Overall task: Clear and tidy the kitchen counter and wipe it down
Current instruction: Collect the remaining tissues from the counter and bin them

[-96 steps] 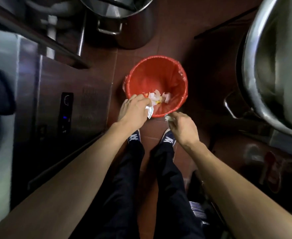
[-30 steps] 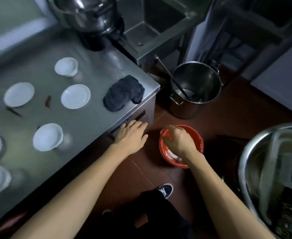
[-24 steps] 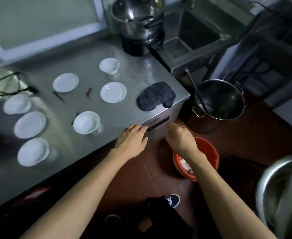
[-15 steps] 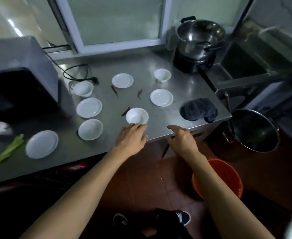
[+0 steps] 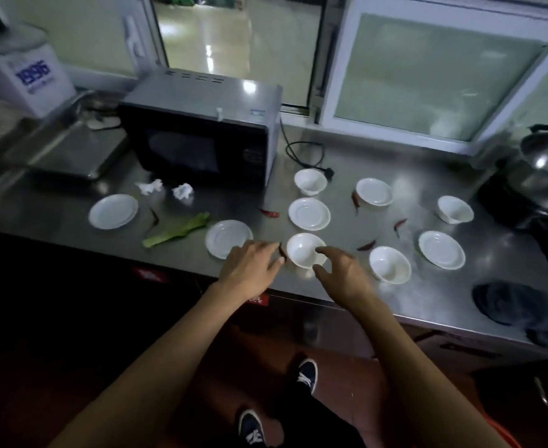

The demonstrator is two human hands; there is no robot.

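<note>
Both hands (image 5: 253, 270) now reach over the steel counter (image 5: 428, 292) by windows.

1. Microwave (image 5: 198, 137) at the back, door dark, cord (image 5: 305, 156) looped just beside.
2. Sliding window (image 5: 434, 76) behind, frosted pane.
3. White appliance (image 5: 30, 76) with blue print, far left.
4. Steel pot (image 5: 544, 169) on a black burner (image 5: 505, 202), far right.
5. Dark sneakers (image 5: 306, 373) on reddish floor (image 5: 221, 376) below.
</note>
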